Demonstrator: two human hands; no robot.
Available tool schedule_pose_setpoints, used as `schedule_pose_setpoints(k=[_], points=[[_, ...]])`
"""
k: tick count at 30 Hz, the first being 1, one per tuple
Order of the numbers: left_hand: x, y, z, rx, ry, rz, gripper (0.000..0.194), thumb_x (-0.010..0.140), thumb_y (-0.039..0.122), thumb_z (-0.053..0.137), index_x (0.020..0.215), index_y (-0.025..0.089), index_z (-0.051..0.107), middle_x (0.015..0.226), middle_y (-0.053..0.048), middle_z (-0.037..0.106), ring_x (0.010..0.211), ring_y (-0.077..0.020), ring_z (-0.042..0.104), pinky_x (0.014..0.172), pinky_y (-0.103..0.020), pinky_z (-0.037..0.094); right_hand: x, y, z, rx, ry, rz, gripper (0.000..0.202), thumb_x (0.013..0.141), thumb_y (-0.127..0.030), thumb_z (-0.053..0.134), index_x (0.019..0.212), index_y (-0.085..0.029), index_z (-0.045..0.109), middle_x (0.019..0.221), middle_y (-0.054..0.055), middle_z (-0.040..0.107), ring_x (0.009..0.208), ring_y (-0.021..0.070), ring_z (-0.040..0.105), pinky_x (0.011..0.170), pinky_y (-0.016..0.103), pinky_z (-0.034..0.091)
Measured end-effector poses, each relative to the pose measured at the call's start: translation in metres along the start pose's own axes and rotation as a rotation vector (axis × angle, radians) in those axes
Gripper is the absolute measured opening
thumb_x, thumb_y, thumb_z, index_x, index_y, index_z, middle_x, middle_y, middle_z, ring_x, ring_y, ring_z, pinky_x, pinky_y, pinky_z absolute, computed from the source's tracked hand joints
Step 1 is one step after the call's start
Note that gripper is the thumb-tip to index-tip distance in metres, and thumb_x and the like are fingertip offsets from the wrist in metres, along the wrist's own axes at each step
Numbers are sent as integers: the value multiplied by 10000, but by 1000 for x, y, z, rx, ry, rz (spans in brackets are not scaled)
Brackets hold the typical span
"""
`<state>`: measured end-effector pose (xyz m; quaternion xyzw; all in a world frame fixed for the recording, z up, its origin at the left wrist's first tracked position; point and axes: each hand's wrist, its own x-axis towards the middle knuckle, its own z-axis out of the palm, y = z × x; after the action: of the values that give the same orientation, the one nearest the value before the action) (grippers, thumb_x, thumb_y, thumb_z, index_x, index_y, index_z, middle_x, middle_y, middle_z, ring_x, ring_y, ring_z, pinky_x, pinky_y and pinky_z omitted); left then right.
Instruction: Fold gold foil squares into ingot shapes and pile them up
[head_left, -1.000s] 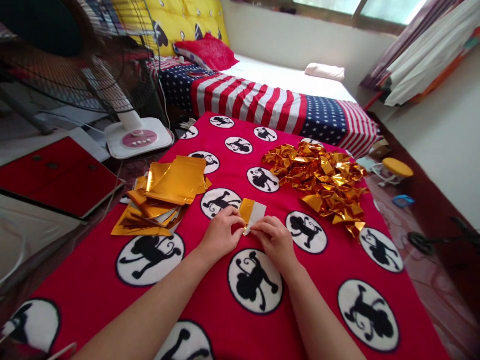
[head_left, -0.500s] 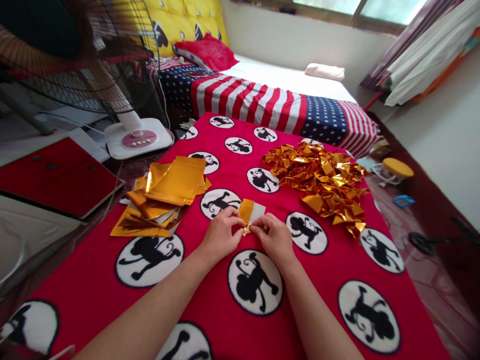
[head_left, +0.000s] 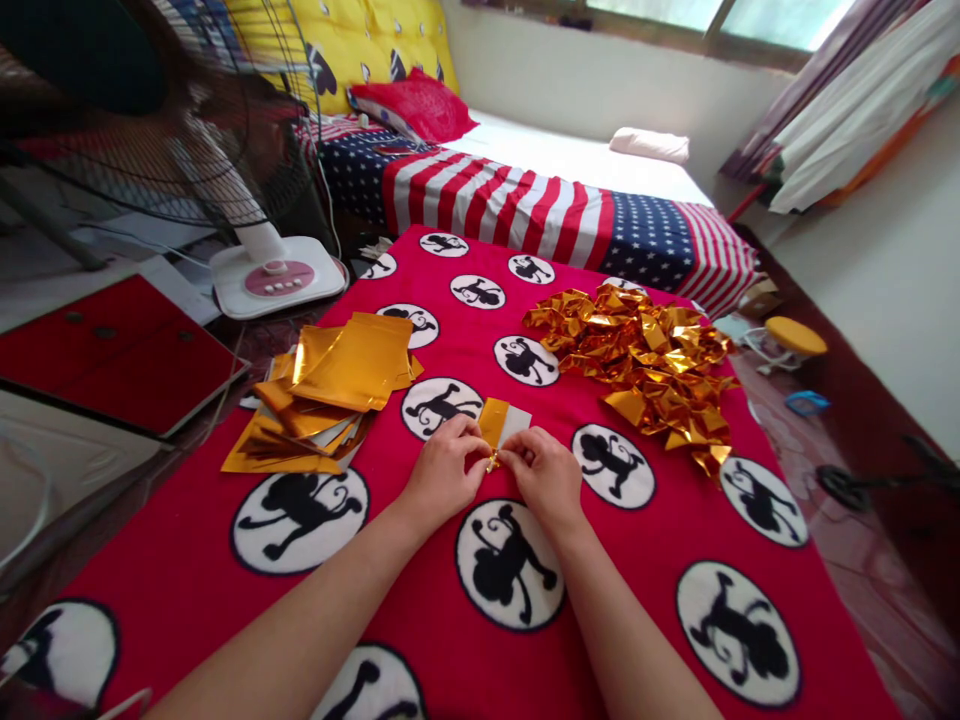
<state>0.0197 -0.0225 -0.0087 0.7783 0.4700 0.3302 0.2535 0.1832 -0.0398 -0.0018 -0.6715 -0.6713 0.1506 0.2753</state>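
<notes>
Between my hands lies a partly folded sheet of gold foil paper (head_left: 493,420), with a gold strip on its left and its pale backing showing on the right. My left hand (head_left: 450,468) pinches the near edge from the left. From the right, the fingertips of my right hand (head_left: 541,475) pinch that same edge, where the foil looks crumpled. Left of my hands is a loose stack of flat gold foil sheets (head_left: 352,365). On the right rests a heap of folded gold foil pieces (head_left: 645,350).
A red cloth with monkey prints (head_left: 405,640) covers the table. A standing fan (head_left: 274,275) is at the left, beside a red-topped cabinet (head_left: 112,345). Beyond the table is a bed (head_left: 510,200) with a flag-patterned cover. A yellow stool (head_left: 795,337) stands at the right.
My right hand has shifted slightly left, closer to my left fingertips. The near edge of the foil paper looks more gathered between them.
</notes>
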Motion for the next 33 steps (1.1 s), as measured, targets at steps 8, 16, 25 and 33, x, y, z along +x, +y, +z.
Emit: schedule_pose_setpoints(k=[8, 16, 25, 33], points=[[-2, 8, 4, 17, 68, -17, 31, 776, 184, 669, 746, 177, 673, 900, -49, 574, 892, -195, 566, 829, -351, 494, 3, 1, 1, -20, -4, 40, 63, 758, -268, 693, 698, -254, 680, 699, -27, 643, 641, 141, 570, 559, 249, 347], [-4, 7, 2, -21, 52, -10, 91, 798, 127, 625, 769, 184, 690, 911, -50, 587, 891, -186, 576, 830, -340, 501, -2, -3, 5, 3, 44, 16, 95, 802, -250, 645, 710, -230, 645, 753, -6, 639, 701, 153, 581, 604, 256, 371], [0, -1, 1, -102, 2, -46, 127, 757, 81, 664, 781, 187, 731, 928, -48, 610, 897, -179, 594, 827, -323, 509, -4, -3, 6, -11, 53, 2, 107, 811, -247, 647, 708, -226, 626, 749, -5, 623, 714, 157, 573, 599, 254, 362], [0, -1, 3, -95, 50, -46, 79, 724, 115, 711, 725, 194, 719, 886, -36, 615, 852, -172, 599, 795, -321, 512, -5, -3, 8, -52, 53, -10, 99, 821, -237, 630, 724, -223, 619, 767, 5, 626, 734, 167, 577, 617, 263, 363]])
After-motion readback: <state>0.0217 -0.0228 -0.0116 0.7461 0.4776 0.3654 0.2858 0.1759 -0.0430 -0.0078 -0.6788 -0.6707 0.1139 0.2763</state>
